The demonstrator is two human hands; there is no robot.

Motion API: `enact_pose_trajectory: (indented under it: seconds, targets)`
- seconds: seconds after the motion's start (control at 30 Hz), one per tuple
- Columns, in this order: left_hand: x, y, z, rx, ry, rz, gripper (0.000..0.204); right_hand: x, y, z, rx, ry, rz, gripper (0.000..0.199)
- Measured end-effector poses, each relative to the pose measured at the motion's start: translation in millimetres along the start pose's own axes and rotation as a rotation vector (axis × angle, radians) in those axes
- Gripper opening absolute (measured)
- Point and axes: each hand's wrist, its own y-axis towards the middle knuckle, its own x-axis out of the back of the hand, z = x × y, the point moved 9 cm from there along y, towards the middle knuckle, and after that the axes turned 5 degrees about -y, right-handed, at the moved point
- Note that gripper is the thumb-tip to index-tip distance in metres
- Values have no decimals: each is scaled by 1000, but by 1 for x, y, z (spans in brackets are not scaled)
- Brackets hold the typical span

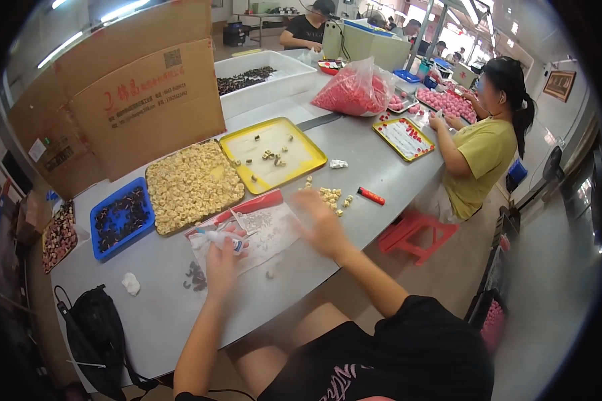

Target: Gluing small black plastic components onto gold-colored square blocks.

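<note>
- Head view: clasping small white squeeze bottle with blue marking (pixel 215 236) in left hand (pixel 222 265), set roughly sideways, narrow tip toward left, over pale flat sheet (pixel 266 249).
- Holding right hand (pixel 324 228) well apart from bottle, just beside small cream chunky pieces (pixel 330 198) on grey table (pixel 368 155); nearer to these than left hand.
- Too motion-blurred to tell whether right is loose or pinching.
- Bottle partly covered by left fingers.

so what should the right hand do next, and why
Probably pinch one piece from the cream pile: the right hand is right beside it, while the left hand holds the bottle. The right hand is blurred, so I can't tell whether it is empty.
</note>
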Motion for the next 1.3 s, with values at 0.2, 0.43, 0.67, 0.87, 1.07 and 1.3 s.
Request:
enact_pose_trajectory:
  seconds: [0.2, 0.43, 0.67, 0.87, 1.07, 1.3]
  targets:
    - [10, -1, -18, -66, 63, -93, 45, 71, -30, -139, -222, -504, -11, 34]
    - [9, -1, -13, -32, 153, -94, 43, 68, -49, -169, -173, -510, 62, 20]
    - [1, -9, -24, -34, 265, -66, 33, 67, -27, -185, -188, -557, 214, 26]
    - [-3, -11, -29, -94, 272, 14, 34, 59, 6, -180, -286, -133, 74, 15]
    - [5, -9, -29, -158, 353, 26, 24, -28, 65, -35, -149, 539, 265, 44]
    - [-2, -8, -30, -68, 326, -19, 22, -124, 56, 0, -380, 850, 461, 46]
